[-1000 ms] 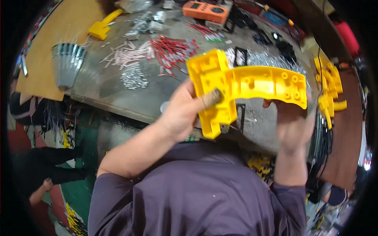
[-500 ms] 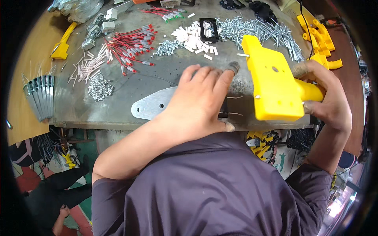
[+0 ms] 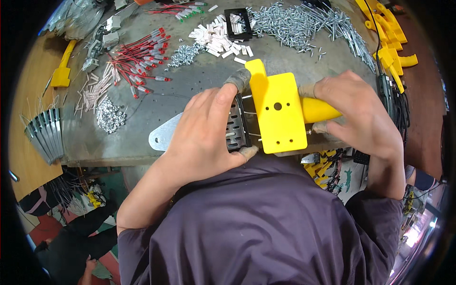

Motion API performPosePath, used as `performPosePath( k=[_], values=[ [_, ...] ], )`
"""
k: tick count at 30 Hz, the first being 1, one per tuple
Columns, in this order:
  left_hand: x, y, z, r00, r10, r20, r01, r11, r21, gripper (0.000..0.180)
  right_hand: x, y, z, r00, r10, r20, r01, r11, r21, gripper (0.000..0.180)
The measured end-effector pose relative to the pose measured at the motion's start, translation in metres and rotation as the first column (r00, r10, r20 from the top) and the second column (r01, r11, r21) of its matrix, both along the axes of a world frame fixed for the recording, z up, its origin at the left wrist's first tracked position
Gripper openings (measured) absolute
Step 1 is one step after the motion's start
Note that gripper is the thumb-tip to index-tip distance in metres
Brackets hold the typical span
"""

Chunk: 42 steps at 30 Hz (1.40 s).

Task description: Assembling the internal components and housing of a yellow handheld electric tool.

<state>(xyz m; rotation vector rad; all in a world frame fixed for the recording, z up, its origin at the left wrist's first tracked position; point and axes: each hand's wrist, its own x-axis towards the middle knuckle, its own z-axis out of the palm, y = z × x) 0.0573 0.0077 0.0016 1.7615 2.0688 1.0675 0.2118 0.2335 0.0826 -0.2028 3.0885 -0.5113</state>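
Note:
My right hand [image 3: 361, 111] is closed around the round grip of a yellow plastic housing [image 3: 281, 126], whose flat, holed face is turned up. Under my left hand [image 3: 204, 128] lies a silver metal plate [image 3: 162, 135] with a rounded end. The left thumb and forefinger clasp a black slotted piece [image 3: 235, 126] at the plate's right side. Thin rods or wires bridge the narrow gap between that piece and the housing. Worn covers wrap some fingertips on both hands. My left palm hides most of the plate.
Behind my hands lie red-wired indicator lights [image 3: 142, 57], white sleeves [image 3: 216, 38], a black frame [image 3: 238, 24] and a heap of screws [image 3: 285, 26]. Nuts [image 3: 110, 115] sit at left. More yellow housings [image 3: 387, 33] and a black cable [image 3: 380, 52] are at right.
The yellow housing has moved left and down, up against the black slotted piece, and now lies flatter. My left hand has shifted left with the plate, and its fingers have closed in.

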Motion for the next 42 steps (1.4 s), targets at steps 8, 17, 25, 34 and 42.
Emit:
performPosePath(
  k=[8,17,25,34,42],
  values=[
    [-0.001,-0.004,-0.004,1.0,0.005,-0.008,-0.004,0.999,0.042,0.093,-0.006,-0.012,-0.02,0.999,0.004,0.034,-0.002,0.998,-0.068,0.057],
    [-0.007,-0.005,-0.007,0.998,-0.003,0.07,0.002,1.0,0.019,0.099,-0.011,-0.005,-0.026,0.994,-0.049,0.101,0.074,0.963,-0.261,0.065],
    [-0.003,0.002,0.0,0.999,-0.025,0.042,0.025,1.0,-0.017,0.099,-0.005,-0.006,-0.041,0.991,-0.135,0.015,0.133,0.944,-0.302,0.055],
    [0.012,-0.003,-0.002,0.996,0.078,-0.054,-0.079,0.996,-0.032,0.102,0.054,0.048,-0.047,0.695,-0.694,-0.186,0.673,0.72,-0.17,0.053],
    [0.011,-0.003,0.011,0.997,0.059,-0.043,-0.065,0.981,-0.181,0.104,0.184,0.133,-0.077,0.282,-0.949,-0.144,0.949,0.255,0.183,0.065]
  ],
)
